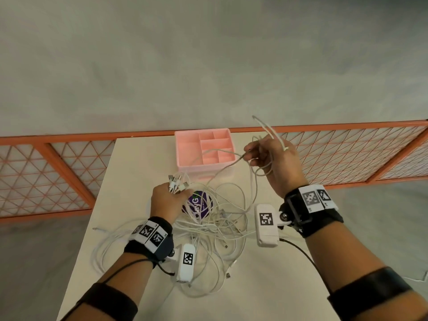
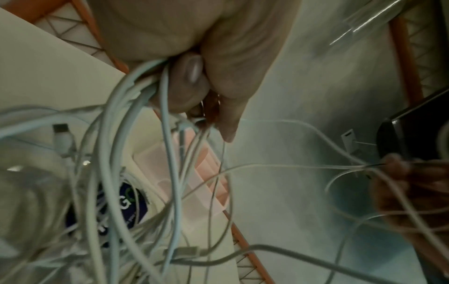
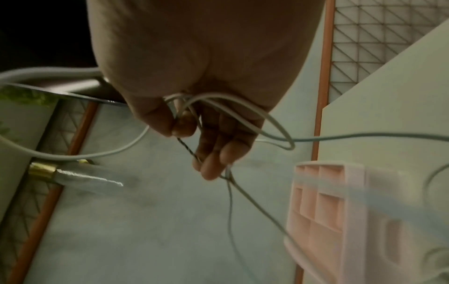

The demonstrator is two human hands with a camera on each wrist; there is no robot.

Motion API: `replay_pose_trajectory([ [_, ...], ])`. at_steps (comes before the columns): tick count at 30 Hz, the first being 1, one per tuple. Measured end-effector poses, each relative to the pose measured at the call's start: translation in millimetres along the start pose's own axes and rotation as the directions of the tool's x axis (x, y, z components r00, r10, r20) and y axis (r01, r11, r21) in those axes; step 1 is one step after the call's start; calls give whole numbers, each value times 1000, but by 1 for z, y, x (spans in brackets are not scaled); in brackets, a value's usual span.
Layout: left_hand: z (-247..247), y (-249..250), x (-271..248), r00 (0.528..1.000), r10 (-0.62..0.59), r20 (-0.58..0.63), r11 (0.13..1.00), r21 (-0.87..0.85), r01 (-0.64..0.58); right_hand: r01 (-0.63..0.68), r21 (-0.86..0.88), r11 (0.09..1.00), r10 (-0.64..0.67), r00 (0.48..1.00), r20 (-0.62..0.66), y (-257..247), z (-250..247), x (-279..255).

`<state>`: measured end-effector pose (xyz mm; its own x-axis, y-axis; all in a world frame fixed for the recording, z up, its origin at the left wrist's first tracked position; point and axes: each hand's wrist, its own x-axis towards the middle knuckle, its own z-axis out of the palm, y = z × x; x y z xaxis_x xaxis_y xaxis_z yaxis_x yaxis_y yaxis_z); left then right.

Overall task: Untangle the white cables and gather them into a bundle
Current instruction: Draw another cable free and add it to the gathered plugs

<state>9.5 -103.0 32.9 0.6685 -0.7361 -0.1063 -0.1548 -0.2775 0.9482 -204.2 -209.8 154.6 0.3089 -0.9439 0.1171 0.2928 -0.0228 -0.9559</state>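
Observation:
A tangle of white cables (image 1: 208, 235) lies on the white table (image 1: 129, 163). My left hand (image 1: 168, 200) grips a bunch of cable ends, with several plugs (image 1: 177, 183) sticking out past its fingers; the left wrist view shows the gathered strands (image 2: 145, 90) clamped in its fist. My right hand (image 1: 273, 158) is raised above the table near the pink box and pinches a thin cable (image 3: 187, 148) between thumb and fingers (image 3: 211, 163). Loops (image 3: 272, 124) hang from that hand, and one free end (image 1: 266, 126) sticks up behind it. A strand (image 1: 222, 171) runs from it down to the pile.
A pink compartment organiser (image 1: 203, 154) stands at the table's far edge, one cable crossing it. A purple round object (image 1: 198, 205) sits under the cables beside my left hand. An orange-framed mesh barrier (image 1: 58, 170) runs behind the table. White wrist cameras (image 1: 266, 224) hang under both wrists.

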Motion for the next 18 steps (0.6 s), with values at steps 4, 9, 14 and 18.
replay_pose_trajectory([
  [4,7,23,-8,993,113,43,991,-75,-110,-78,-157,985,91,993,72,15,-3,-6],
  [9,15,50,-16,964,245,99,959,-168,-226,-124,-241,963,147,986,80,26,1,-15],
  [14,27,55,-18,940,256,225,959,-184,-217,-156,-286,946,196,973,119,32,1,-23],
  [18,36,59,-26,915,255,312,958,-207,-196,-167,-342,925,242,951,191,40,-1,-31],
])
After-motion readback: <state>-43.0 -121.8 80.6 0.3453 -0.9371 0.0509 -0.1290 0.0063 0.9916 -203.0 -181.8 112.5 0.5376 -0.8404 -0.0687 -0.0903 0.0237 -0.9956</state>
